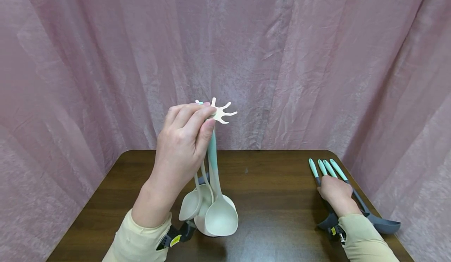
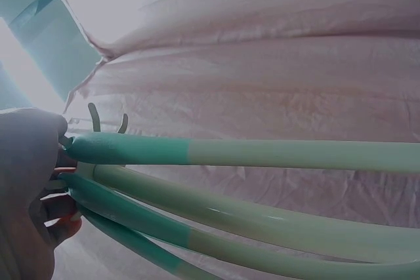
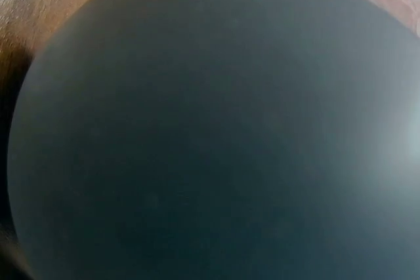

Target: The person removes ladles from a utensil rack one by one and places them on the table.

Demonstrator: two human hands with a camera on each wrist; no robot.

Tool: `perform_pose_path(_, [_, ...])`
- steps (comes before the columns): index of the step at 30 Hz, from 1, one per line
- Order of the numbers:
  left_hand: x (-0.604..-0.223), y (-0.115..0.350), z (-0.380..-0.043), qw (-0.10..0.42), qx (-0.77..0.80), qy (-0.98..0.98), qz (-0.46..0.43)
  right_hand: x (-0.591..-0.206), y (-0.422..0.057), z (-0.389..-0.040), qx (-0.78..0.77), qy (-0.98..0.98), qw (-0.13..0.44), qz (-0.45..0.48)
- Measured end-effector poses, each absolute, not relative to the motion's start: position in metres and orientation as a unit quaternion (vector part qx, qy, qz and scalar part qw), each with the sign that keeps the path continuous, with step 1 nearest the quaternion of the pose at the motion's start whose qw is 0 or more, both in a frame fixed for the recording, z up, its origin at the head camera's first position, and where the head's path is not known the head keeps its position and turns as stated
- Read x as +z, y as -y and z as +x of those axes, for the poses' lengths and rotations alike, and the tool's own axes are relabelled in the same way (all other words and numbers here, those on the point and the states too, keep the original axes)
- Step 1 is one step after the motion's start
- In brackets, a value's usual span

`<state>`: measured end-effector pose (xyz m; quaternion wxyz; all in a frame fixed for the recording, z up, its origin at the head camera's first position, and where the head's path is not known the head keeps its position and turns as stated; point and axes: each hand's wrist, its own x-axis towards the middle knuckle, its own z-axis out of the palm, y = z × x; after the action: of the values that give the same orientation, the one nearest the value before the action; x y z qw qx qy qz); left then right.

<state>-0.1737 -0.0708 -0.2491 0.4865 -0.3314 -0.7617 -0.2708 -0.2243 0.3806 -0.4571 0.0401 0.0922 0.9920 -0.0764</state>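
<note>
My left hand [image 1: 184,136] is at the top of a utensil stand, whose white star-shaped hook top [image 1: 222,114] shows beyond the fingertips. Its thumb and fingers pinch the mint handle end of a large cream spoon [image 1: 222,217]. Other cream utensils [image 1: 190,205] hang behind it; in the left wrist view their mint and cream handles [image 2: 131,211] run away from the fingers. My right hand [image 1: 336,191] grips a bunch of dark grey utensils with mint handle ends [image 1: 329,168] at the table's right; its fingertips are hidden. A dark grey bowl [image 3: 210,122] fills the right wrist view.
The dark brown wooden table [image 1: 267,191] has rounded far corners. A pink velvet curtain [image 1: 246,58] hangs behind it and along both sides. A dark grey utensil head [image 1: 385,224] reaches to the table's right edge.
</note>
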Motion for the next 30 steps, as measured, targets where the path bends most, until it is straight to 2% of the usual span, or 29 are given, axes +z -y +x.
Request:
perform_pose_path(6, [-0.249,0.07,-0.174,0.482,-0.266,0.766,-0.331,-0.452,-0.382,-0.224,-0.079,-0.992,0.035,0.097])
perform_pose_path(19, [-0.247,0.069,-0.173,0.487,-0.257,0.765,-0.333,-0.413,-0.348,-0.208,-0.073,-0.994,-0.061,0.053])
perform_pose_path(30, [-0.246,0.067,-0.172,0.489,-0.245,0.77,-0.327,-0.393,-0.294,-0.192,-0.093,-0.973,-0.209,-0.026])
